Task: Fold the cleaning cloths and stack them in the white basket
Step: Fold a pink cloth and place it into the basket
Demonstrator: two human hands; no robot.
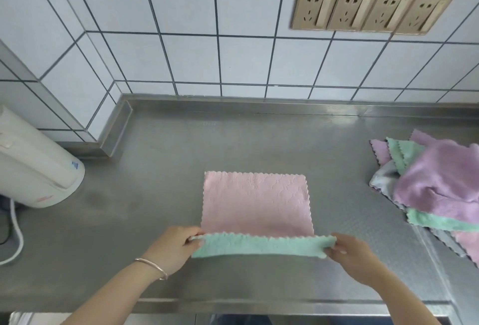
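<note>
A two-sided cleaning cloth (256, 202) lies on the steel counter (155, 169), pink face up. Its near edge is lifted and turned over, showing the green underside as a strip across the front. My left hand (173, 247) pinches the near left corner of that strip. My right hand (355, 254) pinches the near right corner. A loose pile of purple, green, grey and pink cloths (435, 184) lies at the right edge of the counter. No white basket is in view.
A white appliance (33, 169) with a white cord (15, 234) stands at the left. Tiled wall rises behind the counter, with a row of wall sockets (370, 9) at the upper right. The counter's front edge (233, 304) runs just below my forearms.
</note>
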